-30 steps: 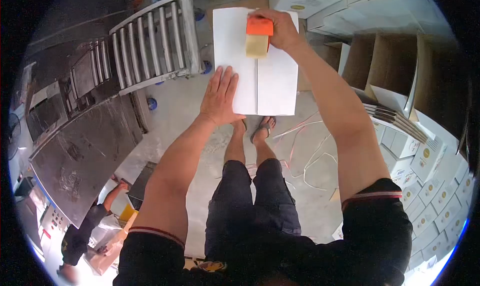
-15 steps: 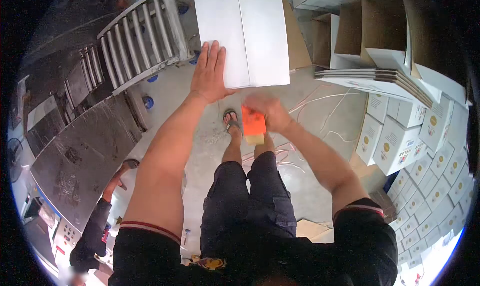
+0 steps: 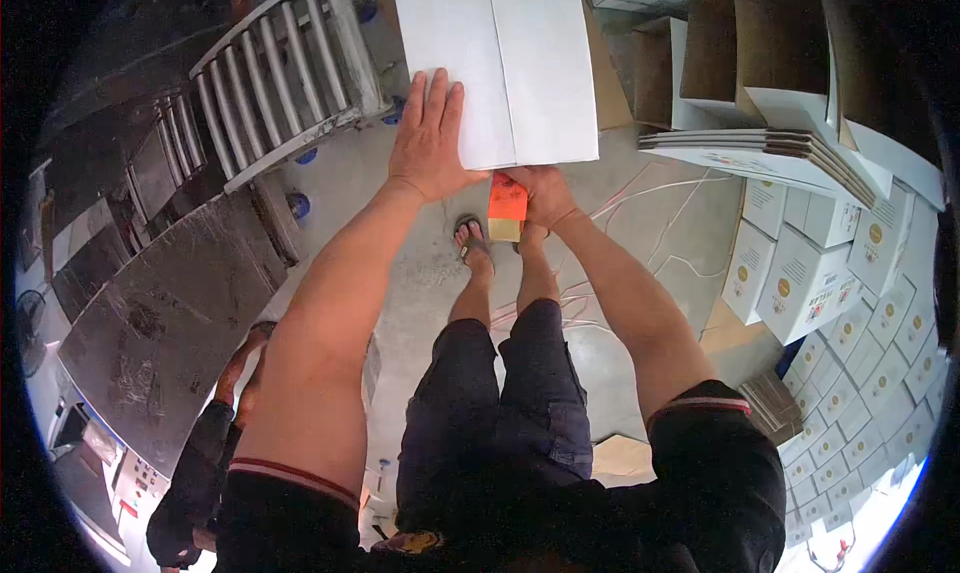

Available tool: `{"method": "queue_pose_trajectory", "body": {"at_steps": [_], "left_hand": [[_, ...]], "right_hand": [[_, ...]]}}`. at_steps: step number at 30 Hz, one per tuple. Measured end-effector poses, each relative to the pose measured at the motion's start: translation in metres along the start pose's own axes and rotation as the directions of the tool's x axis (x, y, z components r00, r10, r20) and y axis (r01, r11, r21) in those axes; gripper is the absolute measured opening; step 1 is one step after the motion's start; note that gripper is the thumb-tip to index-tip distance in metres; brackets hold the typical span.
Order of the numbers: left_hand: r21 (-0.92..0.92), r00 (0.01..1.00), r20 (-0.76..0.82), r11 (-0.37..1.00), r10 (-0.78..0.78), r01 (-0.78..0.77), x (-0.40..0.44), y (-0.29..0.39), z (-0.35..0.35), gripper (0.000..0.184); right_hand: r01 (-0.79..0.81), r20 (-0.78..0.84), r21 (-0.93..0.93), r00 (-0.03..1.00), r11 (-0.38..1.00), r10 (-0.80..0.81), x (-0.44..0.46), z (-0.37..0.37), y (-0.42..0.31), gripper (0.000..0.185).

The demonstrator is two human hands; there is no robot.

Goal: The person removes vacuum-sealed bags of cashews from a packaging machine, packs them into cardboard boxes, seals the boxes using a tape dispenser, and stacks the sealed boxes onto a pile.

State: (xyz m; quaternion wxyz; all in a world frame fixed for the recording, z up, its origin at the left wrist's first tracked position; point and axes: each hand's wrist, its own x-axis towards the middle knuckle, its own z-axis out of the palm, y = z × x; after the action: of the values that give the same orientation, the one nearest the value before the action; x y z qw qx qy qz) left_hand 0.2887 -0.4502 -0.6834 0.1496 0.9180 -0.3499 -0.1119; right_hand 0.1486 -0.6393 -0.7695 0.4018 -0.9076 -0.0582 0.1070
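Note:
A white carton [image 3: 545, 73] with a seam between its flaps fills the top middle of the head view. My left hand [image 3: 435, 143] lies on its left near corner, fingers stretched flat over the top and thumb along the near edge. Just below that edge, my right hand [image 3: 545, 195] is closed around an orange tool [image 3: 508, 199] with a tan end, which looks like a tape dispenser. The tool's upper end meets the carton's near side by the seam. My right fingertips are partly hidden under the carton.
A roller conveyor [image 3: 275, 68] stands at upper left, above a dark metal table [image 3: 160, 313]. Open cartons [image 3: 770, 48] and flattened cartons [image 3: 760, 153] are at upper right, with stacked white boxes [image 3: 800, 273] below. Straps [image 3: 680, 213] lie on the floor. Another person's arm [image 3: 235, 373] shows at lower left.
My right hand has moved up with the orange tape dispenser, from below the carton to its near side. My left hand stays on the carton, which shifts slightly right in view.

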Motion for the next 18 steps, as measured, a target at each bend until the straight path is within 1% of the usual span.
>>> {"method": "queue_pose_trajectory", "body": {"at_steps": [2,4,5,6,7,8,10,11,13,14,16,17,18], "left_hand": [[-0.004,1.000,0.005,1.000,0.001,-0.001,0.000,0.002,-0.003,0.120],[0.005,0.999,0.034,1.000,-0.019,0.019,0.001,0.003,-0.006,0.120],[0.014,0.999,0.042,1.000,-0.028,0.027,0.002,0.002,-0.007,0.120],[-0.005,0.999,0.029,1.000,-0.026,0.027,0.001,0.002,-0.007,0.120],[-0.023,1.000,0.012,0.999,-0.024,0.024,0.000,0.002,-0.005,0.120],[-0.038,1.000,-0.008,0.999,-0.022,0.021,0.002,0.001,-0.005,0.120],[-0.016,0.997,0.056,0.999,-0.050,0.051,0.002,0.001,-0.007,0.116],[-0.001,0.994,0.087,0.998,-0.067,0.068,0.004,0.000,-0.009,0.115],[-0.046,0.994,0.088,0.996,-0.069,0.074,0.007,0.000,-0.016,0.114],[-0.072,0.993,0.090,0.994,-0.071,0.078,0.009,0.001,-0.016,0.114],[-0.037,0.999,0.028,0.999,-0.023,0.024,0.007,-0.007,0.002,0.113],[-0.019,1.000,-0.001,1.000,-0.003,0.003,0.008,-0.010,0.005,0.112],[-0.023,0.997,0.064,0.999,-0.046,0.047,0.015,-0.009,-0.002,0.111]], "right_hand": [[-0.084,0.113,-0.050,0.990,0.995,0.090,0.003,-0.001,0.004,0.046],[-0.046,0.120,-0.139,0.991,0.989,0.063,0.004,0.002,0.012,0.044],[-0.022,0.118,-0.184,0.992,0.983,0.044,0.008,0.004,0.018,0.043],[-0.061,0.065,-0.200,0.995,0.978,0.075,0.005,0.008,0.021,0.039],[-0.017,-0.002,-0.300,1.000,0.954,0.017,0.003,0.010,0.023,0.039],[-0.126,0.071,-0.313,0.985,0.941,0.155,0.007,0.003,0.015,0.039],[-0.177,0.251,-0.260,0.937,0.949,0.243,0.005,-0.020,-0.007,0.038],[-0.120,0.351,-0.185,0.919,0.975,0.180,0.006,-0.040,-0.018,0.037],[-0.068,0.391,0.012,0.918,0.998,0.058,0.004,-0.069,-0.030,0.029],[-0.138,0.457,0.095,0.886,0.986,0.080,0.014,-0.090,-0.027,0.027],[-0.292,0.591,0.238,0.801,0.926,0.100,0.044,-0.146,-0.029,0.024],[-0.320,0.481,0.391,0.871,0.863,0.105,0.063,-0.171,-0.019,0.027],[-0.318,0.363,0.537,0.923,0.782,0.126,0.088,-0.196,-0.002,0.030]]}}
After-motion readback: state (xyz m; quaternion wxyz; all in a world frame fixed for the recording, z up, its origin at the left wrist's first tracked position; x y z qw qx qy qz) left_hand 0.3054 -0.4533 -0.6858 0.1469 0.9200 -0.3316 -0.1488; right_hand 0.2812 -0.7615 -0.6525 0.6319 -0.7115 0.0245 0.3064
